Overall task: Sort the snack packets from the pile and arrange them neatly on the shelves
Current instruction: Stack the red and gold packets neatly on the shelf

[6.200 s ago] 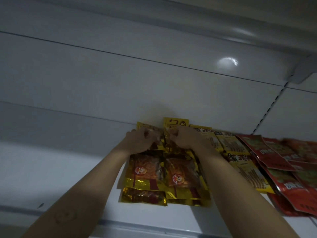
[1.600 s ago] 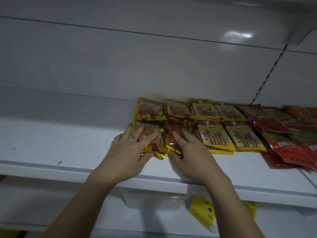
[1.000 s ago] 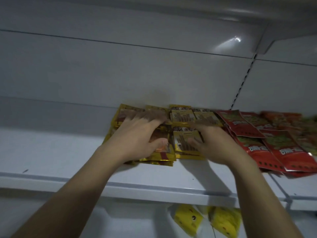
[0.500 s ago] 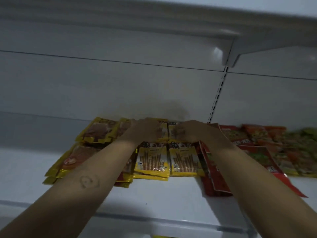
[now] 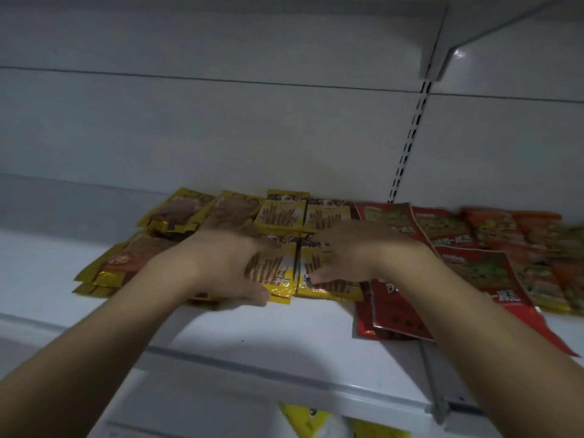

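Front pair of yellow stick-snack packets [image 5: 281, 273] laid centre frame on shelf [image 5: 268, 327], long axes running front to back; left grip [image 5: 227, 267] spread flat on left packet, right grip [image 5: 347, 257] on right; nothing clasped.

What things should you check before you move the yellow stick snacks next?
1. Left hand on the front left stick packet: ok, it rests on it.
2. Right hand on the front right stick packet: ok, it rests on it.
3. The two front stick packets side by side with front edges about level: ok.
4. Bare shelf in front of them: ok.
5. Front red packets in line with the yellow row: not ok, they stick out further forward.
6. Gold packets on the left stacked squarely: not ok, their edges are fanned.
7. How firmly the hands press: cannot tell, the picture is blurred.
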`<action>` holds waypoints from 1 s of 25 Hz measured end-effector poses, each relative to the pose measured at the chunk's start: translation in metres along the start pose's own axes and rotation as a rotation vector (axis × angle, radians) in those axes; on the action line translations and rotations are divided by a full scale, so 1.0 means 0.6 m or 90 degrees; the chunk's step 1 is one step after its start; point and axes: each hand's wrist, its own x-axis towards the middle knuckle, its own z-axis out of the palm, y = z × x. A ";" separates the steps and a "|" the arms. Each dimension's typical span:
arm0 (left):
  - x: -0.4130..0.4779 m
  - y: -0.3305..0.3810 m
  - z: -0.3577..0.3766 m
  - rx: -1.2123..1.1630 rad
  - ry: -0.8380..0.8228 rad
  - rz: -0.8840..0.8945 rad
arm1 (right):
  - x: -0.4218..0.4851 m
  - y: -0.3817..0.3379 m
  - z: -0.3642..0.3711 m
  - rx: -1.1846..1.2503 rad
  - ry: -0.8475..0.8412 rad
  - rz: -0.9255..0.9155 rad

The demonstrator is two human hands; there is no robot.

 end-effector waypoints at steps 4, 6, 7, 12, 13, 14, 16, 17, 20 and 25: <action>0.010 0.017 0.028 0.028 -0.019 -0.035 | 0.019 -0.011 0.016 -0.049 -0.027 -0.023; 0.022 0.018 0.037 -0.006 -0.024 -0.039 | 0.025 -0.007 0.020 -0.051 -0.024 -0.030; 0.026 0.017 0.040 -0.029 -0.020 -0.042 | 0.026 -0.006 0.021 -0.049 -0.020 -0.038; 0.030 0.017 0.053 -0.112 0.005 -0.035 | 0.032 -0.004 0.032 -0.057 0.011 -0.043; 0.029 0.016 0.054 -0.126 0.007 -0.036 | 0.033 -0.005 0.034 -0.058 0.017 -0.045; 0.026 0.015 0.054 -0.128 0.010 -0.041 | 0.032 -0.005 0.035 -0.054 0.024 -0.047; 0.020 0.018 0.052 -0.083 0.027 -0.053 | 0.027 -0.002 0.033 -0.023 0.036 -0.048; 0.017 0.022 0.051 -0.045 0.050 -0.053 | 0.025 -0.001 0.031 -0.009 0.046 -0.050; 0.016 0.036 0.052 0.018 0.110 -0.012 | 0.023 -0.007 0.037 -0.023 0.062 -0.065; 0.014 0.045 0.047 0.001 0.121 0.017 | 0.006 0.003 0.035 0.001 0.091 -0.054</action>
